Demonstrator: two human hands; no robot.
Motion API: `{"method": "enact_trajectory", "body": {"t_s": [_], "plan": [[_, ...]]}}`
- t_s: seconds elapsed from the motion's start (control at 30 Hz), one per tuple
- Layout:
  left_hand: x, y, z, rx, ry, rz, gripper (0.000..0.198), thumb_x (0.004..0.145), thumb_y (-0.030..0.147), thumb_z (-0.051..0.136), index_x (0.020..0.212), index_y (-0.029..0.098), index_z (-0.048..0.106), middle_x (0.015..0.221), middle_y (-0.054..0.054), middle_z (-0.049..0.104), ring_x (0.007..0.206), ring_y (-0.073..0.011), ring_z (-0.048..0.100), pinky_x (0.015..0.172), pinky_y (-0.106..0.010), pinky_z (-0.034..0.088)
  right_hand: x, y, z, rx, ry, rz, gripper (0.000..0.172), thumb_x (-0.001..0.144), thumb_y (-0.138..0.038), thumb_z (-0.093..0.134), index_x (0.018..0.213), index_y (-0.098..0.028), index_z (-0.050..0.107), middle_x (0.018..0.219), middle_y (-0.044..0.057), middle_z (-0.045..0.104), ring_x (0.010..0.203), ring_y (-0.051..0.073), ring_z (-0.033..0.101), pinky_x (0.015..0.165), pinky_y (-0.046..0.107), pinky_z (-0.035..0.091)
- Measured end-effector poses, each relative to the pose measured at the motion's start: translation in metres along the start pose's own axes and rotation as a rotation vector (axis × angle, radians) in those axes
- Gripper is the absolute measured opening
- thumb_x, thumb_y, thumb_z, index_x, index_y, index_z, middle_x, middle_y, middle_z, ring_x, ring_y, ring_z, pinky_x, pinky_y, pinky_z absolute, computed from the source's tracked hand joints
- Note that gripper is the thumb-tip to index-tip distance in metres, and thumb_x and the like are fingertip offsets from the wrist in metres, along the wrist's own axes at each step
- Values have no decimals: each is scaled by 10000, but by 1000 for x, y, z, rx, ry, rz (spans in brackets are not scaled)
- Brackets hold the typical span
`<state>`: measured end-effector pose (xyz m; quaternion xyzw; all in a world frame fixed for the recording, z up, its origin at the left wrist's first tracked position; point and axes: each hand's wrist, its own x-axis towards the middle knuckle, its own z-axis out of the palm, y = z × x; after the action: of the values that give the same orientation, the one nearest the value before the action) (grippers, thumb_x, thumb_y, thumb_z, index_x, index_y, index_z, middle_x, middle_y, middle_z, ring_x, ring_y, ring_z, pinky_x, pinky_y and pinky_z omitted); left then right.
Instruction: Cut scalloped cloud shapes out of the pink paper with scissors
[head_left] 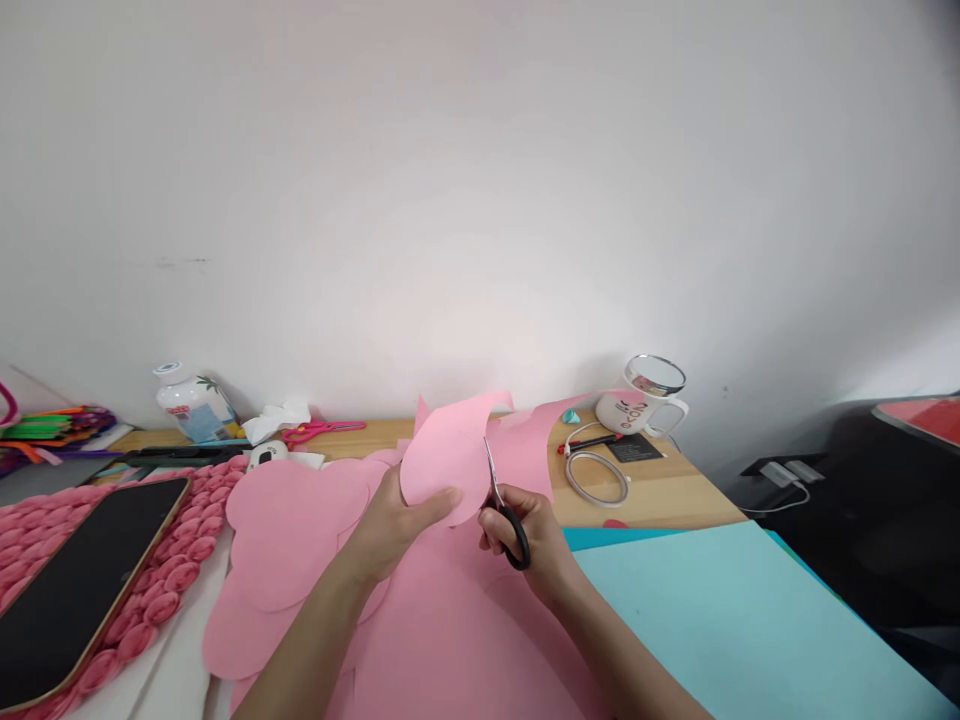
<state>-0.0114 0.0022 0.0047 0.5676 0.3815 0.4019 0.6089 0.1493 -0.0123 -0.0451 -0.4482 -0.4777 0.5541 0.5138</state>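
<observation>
My left hand (397, 520) grips a sheet of pink paper (450, 450) near its rounded lower edge, thumb on top. In my right hand (529, 530) is a pair of scissors (516, 540) with black handles, its metal blades pointing up at the paper's right side. A strip of the same pink paper (525, 447) curls away to the right of the blades. Under both hands lies a large pink sheet (450, 640). Scalloped pink cutouts (292, 520) overlap one another beside my left forearm.
At the left, a phone (82, 590) rests on a pink textured mat (169, 590). Pink scissors (322, 429), a white bottle (196, 405) and a mug (637, 410) stand or lie along the wall. Light blue paper (735, 610) and a coiled cable (598, 480) are at the right.
</observation>
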Motion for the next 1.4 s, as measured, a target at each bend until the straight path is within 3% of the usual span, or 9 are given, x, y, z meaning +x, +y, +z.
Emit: {"method": "enact_trajectory", "body": {"t_s": [0.27,0.43,0.57,0.93,1.2,1.4], "plan": [[1,1,1,-15,3,-6,279,730,218,634,1002,168,605,841,-41,665,764,-173,580,630,-263,470,-1,-6,-5,49,1,-36,185,680,-273,612,556,-176,516,504,-49,455,518,104,470,535,240,400],[3,0,2,59,124,-20,136,733,260,618,795,140,626,722,-28,619,668,-151,537,585,-256,454,-3,-11,-9,55,-158,-15,205,694,-349,670,767,-173,594,569,-49,462,561,116,465,626,286,421],[3,-1,0,54,147,-12,121,745,264,607,777,149,624,679,-7,590,622,-130,510,568,-248,438,-4,-12,-9,44,-277,-10,283,687,-380,705,844,-164,611,630,-38,461,570,106,429,649,290,409],[4,-6,-1,95,149,-13,192,711,292,651,830,143,625,760,-29,636,722,-169,564,616,-268,474,-6,-14,-10,-13,-277,-24,382,647,-495,711,829,-165,647,631,-16,473,559,114,425,563,257,419],[3,1,4,120,163,-7,296,680,316,654,922,147,635,874,-71,699,848,-233,624,715,-324,513,-5,-12,-10,63,-306,-28,367,625,-452,749,838,-170,650,636,-30,451,562,99,402,568,243,422],[3,-3,3,114,163,0,263,696,342,640,875,150,653,854,-76,713,846,-239,636,730,-328,514,-6,-11,-8,18,-290,-19,408,628,-502,724,846,-166,649,634,-21,484,554,105,434,566,256,441]]}}
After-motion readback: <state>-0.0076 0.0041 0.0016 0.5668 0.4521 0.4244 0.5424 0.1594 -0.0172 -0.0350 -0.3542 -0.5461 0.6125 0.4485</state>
